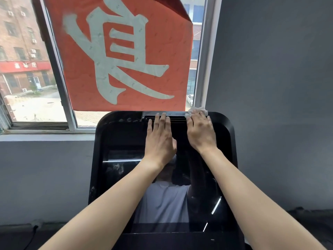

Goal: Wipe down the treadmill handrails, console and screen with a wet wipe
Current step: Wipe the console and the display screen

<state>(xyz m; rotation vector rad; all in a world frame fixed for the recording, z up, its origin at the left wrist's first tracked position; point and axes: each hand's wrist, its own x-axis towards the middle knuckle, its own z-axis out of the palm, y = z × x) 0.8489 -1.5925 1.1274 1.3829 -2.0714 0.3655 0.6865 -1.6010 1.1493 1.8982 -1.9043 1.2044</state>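
Presses a crumpled white wet wipe (197, 111) onto the top right edge of the console (227, 134) with the right grip (201, 131), fingers nearly straight, and lays the left grip (160, 136) flat and open just beside it on the slotted vent (178, 120), both forearms crossing the glossy screen (122, 177) and hiding its middle. Faces a window (58, 78) half covered by a red banner (162, 33) bearing one large pale Chinese character, grey wall (270, 87) to the right. Cannot read the red shop sign (25, 66) across the street.

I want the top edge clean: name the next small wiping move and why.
Probably slide the right hand, pressing the wet wipe, leftward along the console rim: pale smudges show near its upper-left corner. The left hand, flat on the vent slats, would need lifting.
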